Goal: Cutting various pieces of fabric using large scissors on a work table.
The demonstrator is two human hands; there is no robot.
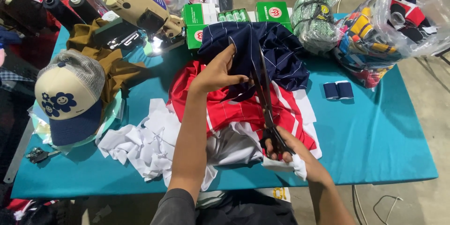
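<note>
Scissors cutting navy striped cloth

Left hand pinches navy cloth far; right hand clasps scissors, blades running near-to-far.

Bright, even light falls from overhead onto the teal table, so colours read vivid. A small lamp on the cutting machine throws a white glare just below it. Soft shadows sit beneath the cap and fabric scraps. The clear plastic bag shows sheen. Wide-angle bending curves the edges; the left corners are dim.
</note>
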